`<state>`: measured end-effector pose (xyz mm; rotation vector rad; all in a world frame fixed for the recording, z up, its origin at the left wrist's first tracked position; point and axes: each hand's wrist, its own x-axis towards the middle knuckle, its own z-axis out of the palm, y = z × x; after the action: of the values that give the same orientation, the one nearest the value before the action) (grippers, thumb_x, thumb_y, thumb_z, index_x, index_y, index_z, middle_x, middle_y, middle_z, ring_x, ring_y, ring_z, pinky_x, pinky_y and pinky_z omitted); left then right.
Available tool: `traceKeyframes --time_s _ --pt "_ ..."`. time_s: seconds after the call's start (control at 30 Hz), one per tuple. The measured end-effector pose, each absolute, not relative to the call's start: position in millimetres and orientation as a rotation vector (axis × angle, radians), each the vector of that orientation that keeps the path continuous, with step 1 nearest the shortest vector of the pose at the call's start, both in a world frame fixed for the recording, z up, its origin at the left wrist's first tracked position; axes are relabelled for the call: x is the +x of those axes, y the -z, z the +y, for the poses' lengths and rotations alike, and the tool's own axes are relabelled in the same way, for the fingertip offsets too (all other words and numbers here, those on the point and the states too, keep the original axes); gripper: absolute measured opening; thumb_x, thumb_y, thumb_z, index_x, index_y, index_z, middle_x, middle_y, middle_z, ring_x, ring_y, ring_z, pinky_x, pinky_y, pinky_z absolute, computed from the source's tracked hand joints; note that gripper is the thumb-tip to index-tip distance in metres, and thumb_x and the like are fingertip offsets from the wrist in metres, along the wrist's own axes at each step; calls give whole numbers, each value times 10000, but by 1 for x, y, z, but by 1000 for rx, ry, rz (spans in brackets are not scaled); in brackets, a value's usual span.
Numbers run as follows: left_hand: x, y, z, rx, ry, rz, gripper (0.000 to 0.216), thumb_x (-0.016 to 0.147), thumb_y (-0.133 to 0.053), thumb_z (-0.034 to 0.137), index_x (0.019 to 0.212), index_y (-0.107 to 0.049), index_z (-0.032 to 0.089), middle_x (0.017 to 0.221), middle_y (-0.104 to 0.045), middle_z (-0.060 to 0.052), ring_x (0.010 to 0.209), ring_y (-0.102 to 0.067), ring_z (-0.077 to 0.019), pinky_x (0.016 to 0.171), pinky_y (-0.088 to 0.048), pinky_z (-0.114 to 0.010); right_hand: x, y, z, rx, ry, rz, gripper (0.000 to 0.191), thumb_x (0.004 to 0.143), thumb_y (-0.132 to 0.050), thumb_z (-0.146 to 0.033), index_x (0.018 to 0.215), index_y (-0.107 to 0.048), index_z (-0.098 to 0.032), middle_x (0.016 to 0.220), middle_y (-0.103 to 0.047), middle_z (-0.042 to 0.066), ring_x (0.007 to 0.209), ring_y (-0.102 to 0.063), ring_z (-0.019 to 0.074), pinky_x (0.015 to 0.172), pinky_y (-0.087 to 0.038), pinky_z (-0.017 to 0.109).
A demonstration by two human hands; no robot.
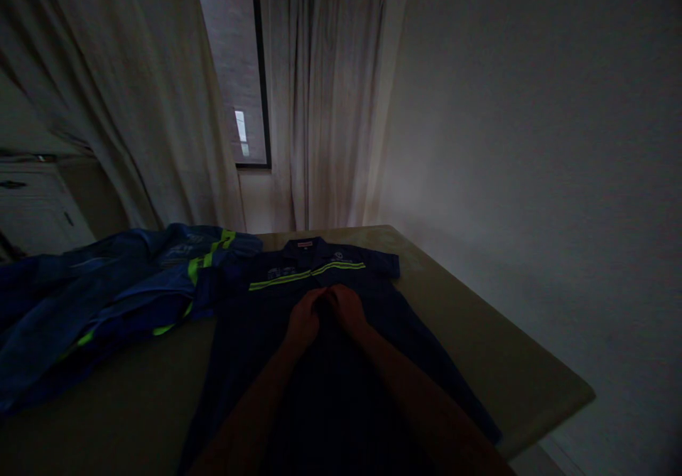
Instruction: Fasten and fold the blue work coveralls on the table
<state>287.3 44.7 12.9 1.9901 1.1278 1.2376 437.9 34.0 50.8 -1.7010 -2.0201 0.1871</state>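
Navy shirt (330, 373) is lying collar toward the table's (479, 341) far edge; left hand (305, 317) and right hand (347, 307) are apparently pinching its front.

We count one left hand (303, 317), one right hand (347, 308) and one dark blue shirt (325, 369) with two yellow-green chest strips (280, 281) and one collar label (305, 244). We also count one surface (458, 320) and one heap of blue clothing (154, 266), its pieces too tangled to number. Around these we find two curtains (335, 106), one window (230, 57) and one cabinet (37, 206).
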Motion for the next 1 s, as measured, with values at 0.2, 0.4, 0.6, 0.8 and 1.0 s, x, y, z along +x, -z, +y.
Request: traceKeyframes --time_s 0.2,0.4,0.6,0.8,1.0 --pt "289 -15 45 1956 -1258 1150 566 824 -374 -8 1280 -649 184 1333 -671 -73 1269 -606 -179 1179 -413 -405 439 -52 32 -1598 -176 -2058 263 1062 -458 -320 1058 -695 -207 1058 -710 57 997 -659 176 879 -468 263" --pt "288 -11 47 1916 -1272 1232 577 809 -394 -4 1299 -631 186 1352 -649 -83 1283 -593 -186 1183 -408 -419 434 -47 31 -1552 -14 -2250 242 1040 -450 -202 1113 -681 -213 1095 -688 70 1003 -645 179 880 -481 260" --pt "287 -12 44 1906 -1249 1244 541 819 -407 -5 1272 -648 166 1324 -666 -103 1251 -617 -199 1166 -427 -420 435 -49 29 -1495 34 -2350 259 1033 -436 -176 1173 -653 -195 1138 -677 72 1031 -638 188 879 -485 265" --pt "286 -19 41 1901 -1240 1220 539 838 -417 7 1277 -660 204 1310 -687 -68 1240 -626 -194 1170 -429 -427 437 -51 30 -1545 -63 -2282 272 1033 -447 -215 1214 -649 -230 1146 -685 65 1010 -656 191 834 -490 266" --pt "287 -20 40 1923 -1253 1164 562 839 -402 12 1318 -632 192 1381 -643 -67 1308 -576 -174 1199 -393 -411 439 -53 33 -1651 -184 -2058 229 1050 -476 -326 1071 -676 -216 1085 -729 57 1018 -673 186 878 -461 276"
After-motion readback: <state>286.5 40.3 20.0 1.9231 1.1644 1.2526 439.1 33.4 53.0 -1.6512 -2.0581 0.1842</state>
